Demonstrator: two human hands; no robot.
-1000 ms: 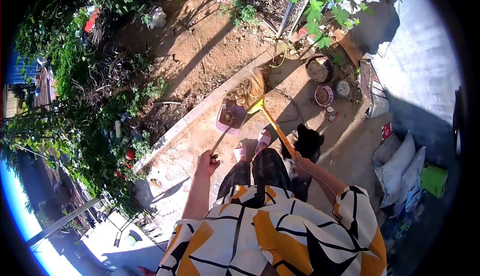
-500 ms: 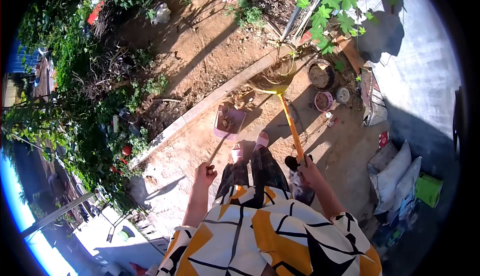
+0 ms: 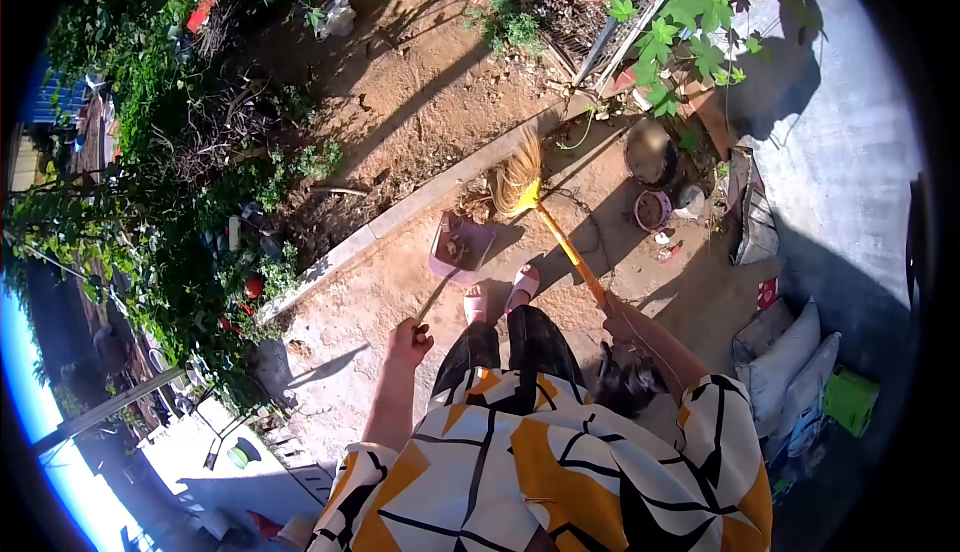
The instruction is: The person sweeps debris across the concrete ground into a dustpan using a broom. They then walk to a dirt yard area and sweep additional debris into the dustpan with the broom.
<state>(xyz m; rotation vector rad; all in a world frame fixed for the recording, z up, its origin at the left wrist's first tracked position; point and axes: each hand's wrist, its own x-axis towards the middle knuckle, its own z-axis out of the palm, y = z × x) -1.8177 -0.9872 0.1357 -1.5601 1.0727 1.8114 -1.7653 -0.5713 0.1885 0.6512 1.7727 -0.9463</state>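
Note:
My left hand (image 3: 409,341) is closed round the thin handle of a pink dustpan (image 3: 458,267). Dry leaves and debris (image 3: 452,245) lie in the pan, which rests on the ground ahead of my feet. In my right hand (image 3: 622,319) is the orange handle of a broom (image 3: 568,243). Its yellow head and straw bristles (image 3: 522,177) reach the ground right of the dustpan, near the low concrete curb. A small heap of dry leaves (image 3: 474,200) lies between the bristles and the pan.
A concrete curb (image 3: 400,214) runs diagonally, with bare soil and plants beyond it. Pots stand at the right, among them a dark pot (image 3: 650,150) and a pink pot (image 3: 652,210). White sacks (image 3: 785,352) and a green container (image 3: 851,390) are at far right. A dark-furred animal (image 3: 628,382) is beside my right leg.
The broom's bristles have swung left and down toward the dustpan, and its handle slants more. My left hand and the dustpan have stayed nearly in place. The dark-furred animal has shifted closer to me.

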